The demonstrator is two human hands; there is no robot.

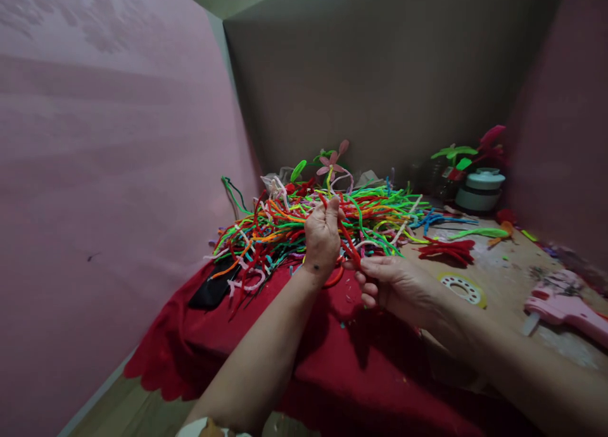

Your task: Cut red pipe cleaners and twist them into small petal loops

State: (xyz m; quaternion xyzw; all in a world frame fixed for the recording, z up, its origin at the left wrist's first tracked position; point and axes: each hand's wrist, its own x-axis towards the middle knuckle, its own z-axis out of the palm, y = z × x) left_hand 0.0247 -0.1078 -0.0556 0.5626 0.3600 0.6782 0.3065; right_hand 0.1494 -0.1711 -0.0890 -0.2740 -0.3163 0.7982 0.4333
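Observation:
Red pipe cleaners (349, 244) run between my two hands above the front of the table. My left hand (323, 234) is closed round their upper part, thumb on top, and a short red end sticks out above it. With thumb and fingers my right hand (387, 280) pinches the lower part of the same red pipe cleaners. Just behind both hands lies a large tangled pile of pipe cleaners (380, 202) in green, orange, red, yellow, pink and other colours.
A red cloth (247, 354) covers the table front. On the right are a red pipe cleaner bundle (446, 251), a yellow-and-white ring (462, 289), a pink glue gun (565, 304) and a lidded jar (479, 190). A black item (213, 288) lies left. Pink walls stand at both sides.

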